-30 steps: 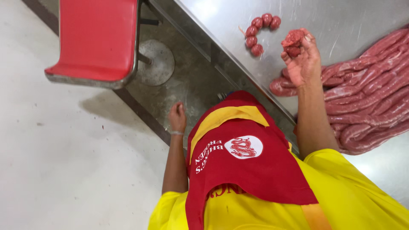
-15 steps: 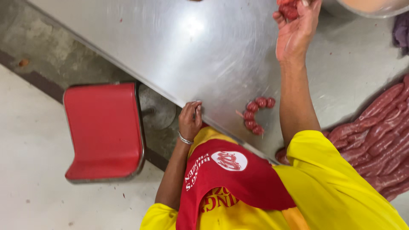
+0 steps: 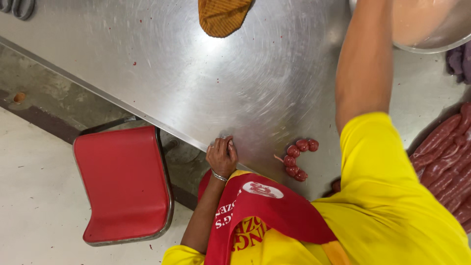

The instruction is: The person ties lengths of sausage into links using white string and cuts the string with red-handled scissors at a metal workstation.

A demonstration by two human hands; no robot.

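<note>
My left hand (image 3: 222, 156) is curled over the near edge of the steel table (image 3: 162, 78), a thin bracelet on its wrist. My right arm (image 3: 365, 73) stretches far across the table toward a metal bowl (image 3: 431, 34) at the top right; the hand itself is past the top of the frame. A short curved string of small red sausage links (image 3: 298, 159) lies on the table between my two arms. A pile of long raw sausages (image 3: 449, 157) rests at the right edge. I wear a yellow shirt and a red apron.
A red chair (image 3: 122, 181) stands on the pale floor left of me, under the table's edge. An orange cloth (image 3: 223, 14) lies at the far side of the table, a purple cloth (image 3: 458, 61) at the right, and a grey object (image 3: 17, 7) at the top left.
My left hand came up from beside the apron and took hold of the table edge. My right arm reached farther across the table, carrying its hand out of view.
</note>
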